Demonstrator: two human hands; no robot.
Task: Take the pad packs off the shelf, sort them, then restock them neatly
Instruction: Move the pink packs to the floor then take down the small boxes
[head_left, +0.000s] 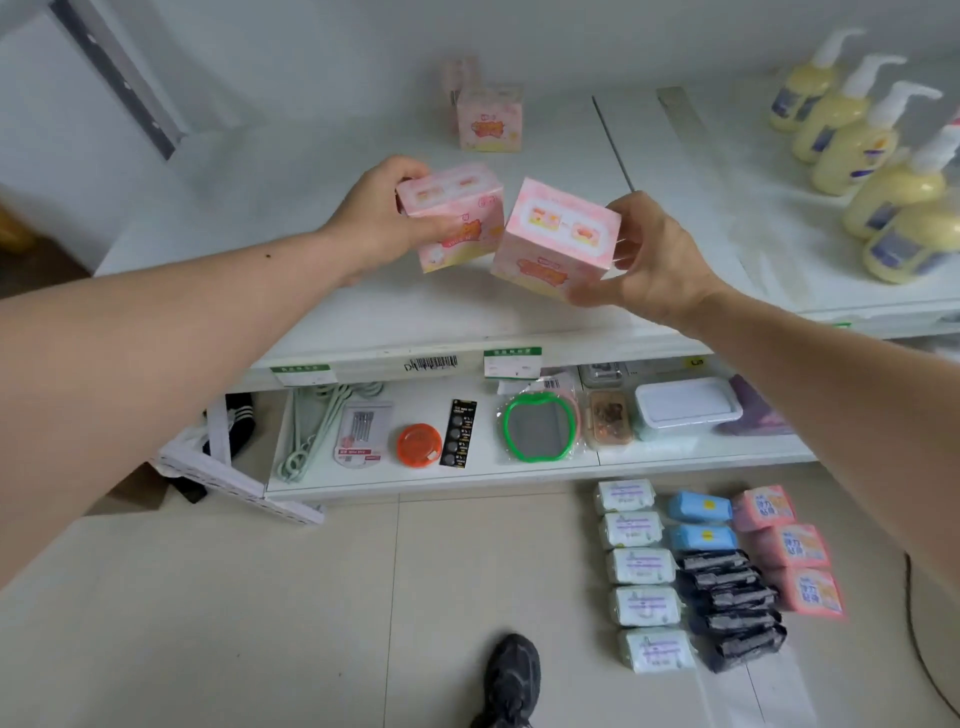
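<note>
My left hand (374, 218) grips a pink pad box (457, 213) above the white shelf (311, 171). My right hand (660, 260) grips a second pink pad box (556, 234), tilted, just right of the first. Two more pink boxes (488, 117) stand at the back of the shelf. On the floor, pad packs lie sorted in columns: several white-green packs (641, 566), two blue packs (698, 522), several black packs (727, 597) and three pink packs (789, 545).
Yellow pump bottles (872, 150) stand on the shelf at the right. The lower shelf holds hangers (306, 426), an orange tin (418, 440), batteries (459, 431), a green-rimmed mirror (540, 426) and a white lidded box (685, 408). A shoe (511, 680) is on the tiled floor.
</note>
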